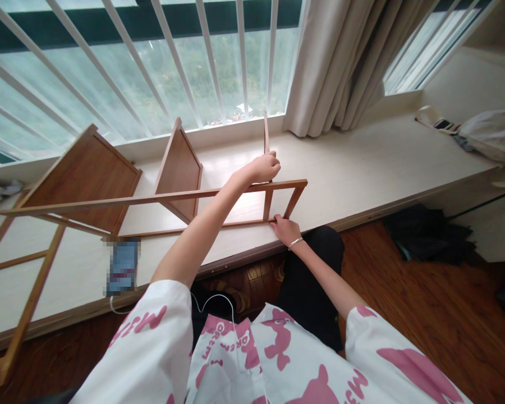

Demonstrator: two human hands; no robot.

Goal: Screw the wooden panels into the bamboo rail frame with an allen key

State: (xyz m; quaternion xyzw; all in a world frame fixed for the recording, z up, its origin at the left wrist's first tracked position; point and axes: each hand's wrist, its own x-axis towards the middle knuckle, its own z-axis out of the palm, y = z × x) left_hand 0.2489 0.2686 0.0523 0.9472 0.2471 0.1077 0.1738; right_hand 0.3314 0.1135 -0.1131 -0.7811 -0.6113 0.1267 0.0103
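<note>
A wooden shelf rack (pixel 219 192) lies on its side on the pale window ledge, its long rails running left to right. Two brown shelf panels (pixel 180 177) stand between the rails. Farther right, a thin shelf board (pixel 266 134) shows nearly edge-on. My left hand (pixel 263 167) reaches over the upper rail with its fingers closed around this board; the exact grip is partly hidden. My right hand (pixel 286 230), with a bracelet at the wrist, pinches the near lower rail beside a crosspiece at the rack's right end.
A pixelated phone-like device (pixel 124 266) with a white cable lies at the ledge's front. Another wooden frame (pixel 33 300) leans over the edge at left. Behind are window bars (pixel 208 56) and a curtain (pixel 328 67). A dark bundle (pixel 429 233) lies on the wood floor.
</note>
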